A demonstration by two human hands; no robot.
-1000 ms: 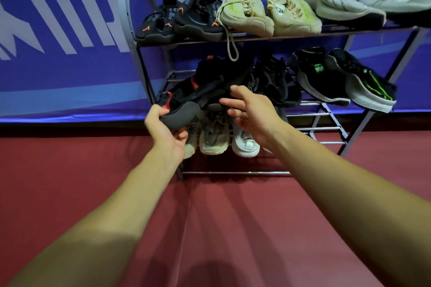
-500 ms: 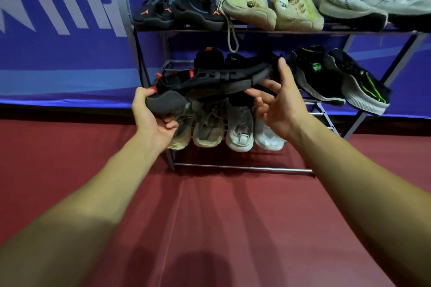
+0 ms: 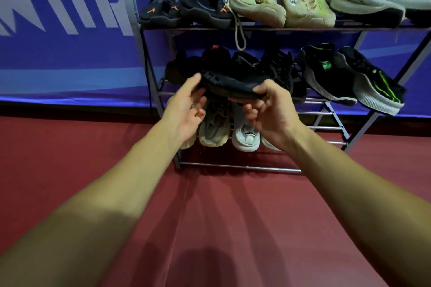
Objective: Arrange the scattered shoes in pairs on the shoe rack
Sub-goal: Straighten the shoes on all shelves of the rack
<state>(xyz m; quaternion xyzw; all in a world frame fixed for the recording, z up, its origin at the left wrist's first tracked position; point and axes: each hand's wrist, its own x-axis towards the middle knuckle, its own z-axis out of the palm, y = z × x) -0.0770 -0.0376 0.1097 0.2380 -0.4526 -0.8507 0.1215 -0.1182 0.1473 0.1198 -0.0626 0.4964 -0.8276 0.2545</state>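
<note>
I hold a black shoe [image 3: 233, 82] sideways in front of the middle shelf of the metal shoe rack [image 3: 312, 113]. My left hand [image 3: 186, 107] grips its left end, thumb on top and fingers underneath. The right end sits in my right hand [image 3: 270, 112], thumb over the edge and fingers curled below. Behind the shoe, other black shoes [image 3: 277, 67] sit on the middle shelf, partly hidden.
The top shelf carries a black-and-orange pair [image 3: 186, 7], a beige pair [image 3: 279, 4] with a dangling lace, and a white pair [image 3: 368, 0]. A black-and-green pair [image 3: 349, 77] fills the middle right. Beige [image 3: 213, 128] and white shoes [image 3: 246, 137] stand on the bottom shelf. The floor is red; a blue banner hangs behind.
My hands have come closer together on the black shoe. The left hand shifted right and up, the right hand moved down and now grips from above. The shoe sits nearer the middle shelf.
</note>
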